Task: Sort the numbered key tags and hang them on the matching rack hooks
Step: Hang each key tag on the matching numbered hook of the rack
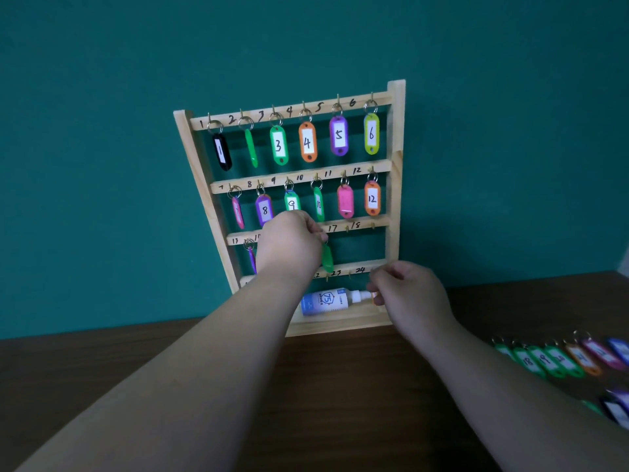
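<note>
Your left hand (289, 243) pinches the green tag (327, 258) by its top at the third rail of the rack (394, 199), so it hangs free for hooking, while your right hand (408, 291) curls near the bottom rail, and I cannot tell whether it holds anything.

This looks like a plain workroom or a small office corner, though I cannot tell whether it sits in a home. A dark wood-grain desk (340, 386) runs right up to a flat wall (102, 131) painted deep teal. A pale wooden rack (394, 165) stands on the desk against that wall. Its rails are numbered by hand in black marker above small brass hooks (347, 229), the sort of board used for keeping keys in order. Coloured plastic key tags (307, 142) hang from it, and more lie in a row on the desk at the right. A small white bottle (326, 301) marked 75 lies on the rack's bottom ledge.
</note>
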